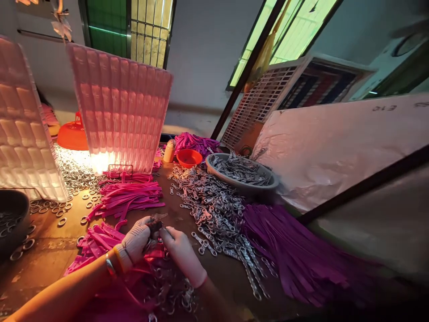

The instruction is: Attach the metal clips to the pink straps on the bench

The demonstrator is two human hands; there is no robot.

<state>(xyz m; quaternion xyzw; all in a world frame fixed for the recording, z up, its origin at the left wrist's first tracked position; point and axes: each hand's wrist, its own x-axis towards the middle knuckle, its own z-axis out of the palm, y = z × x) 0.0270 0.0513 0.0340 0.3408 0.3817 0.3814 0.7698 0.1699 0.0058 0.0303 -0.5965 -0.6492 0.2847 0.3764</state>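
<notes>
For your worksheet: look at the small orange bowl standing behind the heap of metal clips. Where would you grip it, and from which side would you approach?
Grip the orange bowl by its near rim, pinching over the edge from above. It stands upright with its mouth open, and the rim shows clear all round. The clip heap lies in front and a small bottle stands close to its left, so coming from above probably avoids both.

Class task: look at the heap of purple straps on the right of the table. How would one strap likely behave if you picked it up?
The purple straps look thin and flat, lying fanned and curved, so one would probably droop limply. It likely weighs little. Being heaped and overlapping, neighbours may drag along.
</notes>
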